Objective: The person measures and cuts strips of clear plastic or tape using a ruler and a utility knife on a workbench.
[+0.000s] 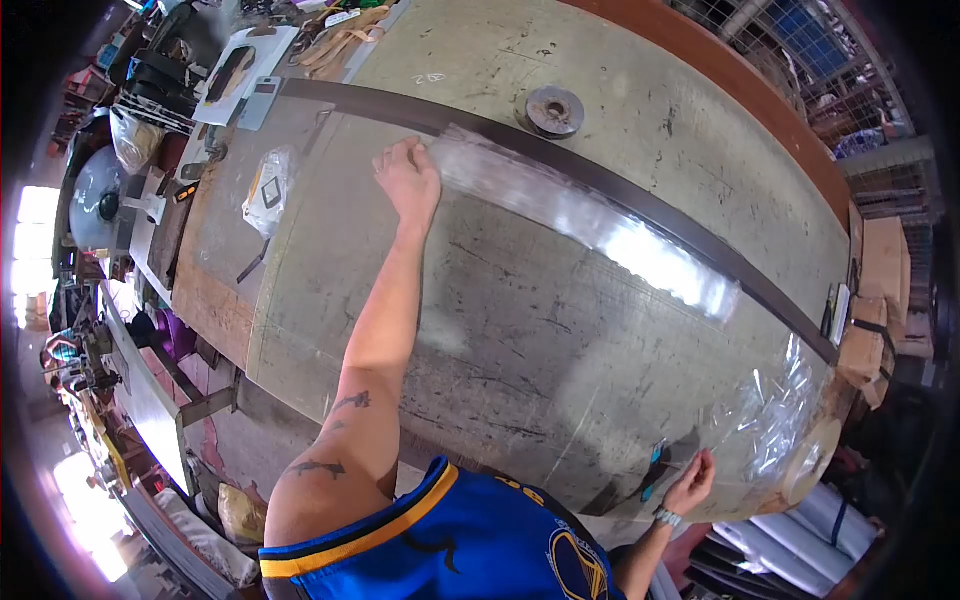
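A long strip of clear plastic lies shiny and crinkled across the worktable, along a dark straight bar. At the strip's left end is my left hand, fingers curled and closed at its edge. Down at the table's near right side, my right hand is closed in a pinch, a watch on its wrist; what it holds, if anything, is too small to make out. Close by lies a dark tool with teal parts. A heap of clear plastic scraps sits to the right of that hand.
Beyond the bar stands a round metal weight. A plastic bag with a dark tool beside it lies on the left. Cardboard is at the right edge, and rolls of sheet material lie below the near right corner.
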Demonstrator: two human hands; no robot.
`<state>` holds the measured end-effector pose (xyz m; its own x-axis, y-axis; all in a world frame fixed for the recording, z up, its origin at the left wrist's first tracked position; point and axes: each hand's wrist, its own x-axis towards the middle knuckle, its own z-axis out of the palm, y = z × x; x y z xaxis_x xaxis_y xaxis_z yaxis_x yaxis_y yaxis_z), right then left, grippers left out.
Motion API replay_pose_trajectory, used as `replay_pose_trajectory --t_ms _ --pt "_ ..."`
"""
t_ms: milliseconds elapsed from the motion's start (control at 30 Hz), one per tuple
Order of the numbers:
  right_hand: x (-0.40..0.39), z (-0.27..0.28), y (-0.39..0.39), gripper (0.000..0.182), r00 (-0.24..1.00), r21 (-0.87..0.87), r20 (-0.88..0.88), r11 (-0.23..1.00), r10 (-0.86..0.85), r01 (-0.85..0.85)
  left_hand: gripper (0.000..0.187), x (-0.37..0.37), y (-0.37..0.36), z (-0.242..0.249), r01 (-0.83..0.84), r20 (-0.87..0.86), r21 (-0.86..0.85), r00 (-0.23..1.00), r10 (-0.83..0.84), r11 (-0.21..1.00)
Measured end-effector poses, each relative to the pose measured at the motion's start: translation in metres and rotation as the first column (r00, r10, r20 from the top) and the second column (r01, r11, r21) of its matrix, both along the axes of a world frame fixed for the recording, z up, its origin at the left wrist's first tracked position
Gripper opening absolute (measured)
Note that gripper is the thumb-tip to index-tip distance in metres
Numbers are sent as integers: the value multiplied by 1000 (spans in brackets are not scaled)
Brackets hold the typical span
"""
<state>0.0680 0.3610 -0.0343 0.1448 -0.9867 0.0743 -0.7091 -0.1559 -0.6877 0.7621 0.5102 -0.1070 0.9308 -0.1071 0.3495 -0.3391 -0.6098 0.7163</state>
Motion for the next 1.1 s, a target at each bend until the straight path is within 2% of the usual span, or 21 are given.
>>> replay_pose_trajectory --t_ms 100,200,300,367,467,500,567,600,633,667,700,733,767,800,833,867,900,933,967,1000,1100 --pt "54 -1 -59 33 996 -30 44 997 79 -78 36 -12 -14 8 -363 254 157 913 318 918" --pt "106 -16 -136 38 984 -91 73 984 163 -156 39 -21 -13 9 -260 216 311 956 198 914" --pt "144 -50 -217 44 979 -57 139 988 150 -143 43 -23 -4 7 -90 143 214 988 60 973" --pt "143 -101 -278 46 990 25 119 996 78 -81 41 -21 0 9 -76 126 217 991 49 973" --pt "166 -113 -309 40 996 311 -12 947 83 -75 34 -24 -6 17 -162 122 129 982 146 978" --pt "169 -117 -311 37 994 230 -15 968 105 -99 32 -25 -9 19 -207 123 87 973 196 974" --pt "174 -128 -310 31 989 68 -27 987 146 -144 26 -22 -9 20 -160 168 146 977 135 976" --pt "169 -151 -319 30 969 90 180 979 166 -184 24 -22 -8 18 -127 182 177 979 94 976" --pt "155 -166 -329 30 915 102 372 973 158 -209 20 -19 -6 11 -196 274 256 954 123 946" --pt "162 -147 -314 37 975 74 105 977 193 -202 17 -11 -5 -1 -240 355 322 927 119 916" --pt "180 -120 -292 44 987 174 113 975 117 -135 11 0 1 -15 -204 421 283 905 70 937" --pt "178 -124 -293 48 994 149 98 987 51 -65 20 -8 4 10 -5 74 215 997 -12 977" --pt "213 -71 -251 47 997 204 45 978 -62 52 22 -3 7 -3 11 167 163 985 -38 987" --pt "193 -87 -265 50 1000 169 14 985 16 -18 25 6 11 -18 -89 310 331 950 -19 939" --pt "183 -95 -270 49 995 82 62 993 76 -81 31 10 11 -21 -127 271 319 962 38 939" --pt "184 -88 -265 49 983 94 172 992 63 -80 34 13 10 -15 -64 251 257 968 -3 964" --pt "192 -59 -247 48 985 132 170 991 8 -30 38 14 10 -11 -15 241 202 970 -35 979" --pt "184 -58 -244 44 981 137 190 991 -28 2 40 12 8 -11 -35 246 180 969 -11 983" --pt "170 -54 -236 42 970 61 243 997 29 -45 42 10 8 -11 -58 253 167 967 14 984" --pt "156 -44 -220 38 977 4 210 999 45 -47 44 8 10 -11 -84 258 161 965 40 983" --pt "114 6 -142 28 996 -136 8 987 90 -88 50 5 9 -16 -29 125 -70 992 37 997"
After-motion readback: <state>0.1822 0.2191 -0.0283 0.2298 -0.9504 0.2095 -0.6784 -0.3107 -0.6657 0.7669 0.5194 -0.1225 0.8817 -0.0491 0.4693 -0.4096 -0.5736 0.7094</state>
